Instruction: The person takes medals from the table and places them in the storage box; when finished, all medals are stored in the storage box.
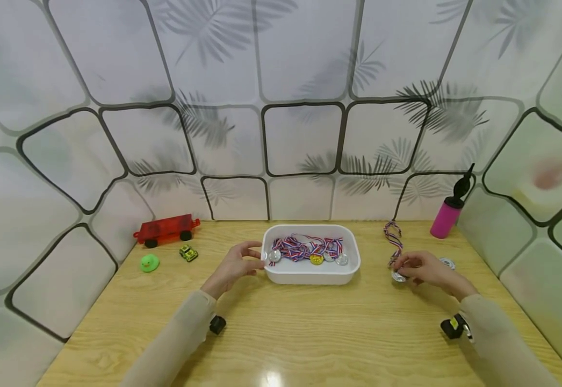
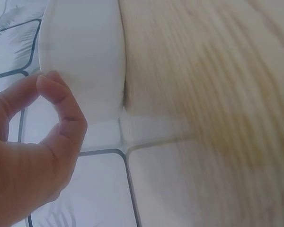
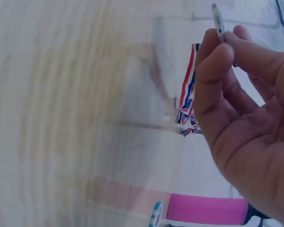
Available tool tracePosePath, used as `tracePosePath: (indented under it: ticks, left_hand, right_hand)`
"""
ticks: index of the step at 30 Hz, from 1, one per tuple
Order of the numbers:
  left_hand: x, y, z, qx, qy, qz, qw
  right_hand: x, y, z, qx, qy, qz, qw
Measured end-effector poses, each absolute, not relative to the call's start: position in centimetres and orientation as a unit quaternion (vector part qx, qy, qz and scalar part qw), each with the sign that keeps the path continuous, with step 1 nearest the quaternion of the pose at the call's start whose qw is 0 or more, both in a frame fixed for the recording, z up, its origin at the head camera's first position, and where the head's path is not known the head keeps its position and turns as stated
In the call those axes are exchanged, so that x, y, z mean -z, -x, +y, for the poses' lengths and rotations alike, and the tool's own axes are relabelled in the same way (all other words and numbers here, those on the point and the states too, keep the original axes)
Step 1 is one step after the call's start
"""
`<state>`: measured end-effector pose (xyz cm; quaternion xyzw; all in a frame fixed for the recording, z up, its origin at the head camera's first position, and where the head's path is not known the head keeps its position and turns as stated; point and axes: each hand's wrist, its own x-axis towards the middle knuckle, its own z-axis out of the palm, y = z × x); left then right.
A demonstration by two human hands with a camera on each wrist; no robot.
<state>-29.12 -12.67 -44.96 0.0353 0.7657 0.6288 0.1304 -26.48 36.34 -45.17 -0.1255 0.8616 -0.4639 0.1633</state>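
Note:
A white tray [image 1: 310, 278] sits mid-table, holding several tangled red, white and blue ribbons [image 1: 305, 250] with a gold medal [image 1: 316, 259] and several silver medals [image 1: 341, 259]. At its left end, my left hand [image 1: 235, 267] pinches the rim between thumb and finger; the left wrist view shows the fingertips [image 2: 49, 80] meeting there. To the right of the tray, my right hand [image 1: 428, 269] pinches a silver medal [image 3: 218, 23] by its edge. That medal's striped ribbon [image 1: 394, 242] trails back across the table toward the wall.
A round light disc [image 1: 447, 263] lies just beyond my right hand. Behind it stands a pink hand pump [image 1: 445, 219] with a black top. On the left are a red toy trailer [image 1: 167, 230], a small yellow-green car [image 1: 188, 252] and a green rubber duck [image 1: 149, 263].

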Motion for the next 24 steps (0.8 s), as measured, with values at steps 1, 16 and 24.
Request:
tracePosePath:
  ticks: [1, 16, 24]
  left_hand:
    - [44.9, 29.1, -12.7, -0.629, -0.033, 0.765, 0.131]
    - [44.8, 29.1, -12.7, -0.631, -0.024, 0.764, 0.137]
    - [44.6, 29.0, -12.5, -0.635, -0.032, 0.759, 0.141]
  right_hand:
    - [45.0, 26.6, 36.3, 0.469, 0.129, 0.858, 0.164]
    - [43.5, 27.0, 35.1, 0.529, 0.149, 0.826, 0.125]
    - [42.3, 27.8, 34.5, 0.573, 0.165, 0.801, 0.051]
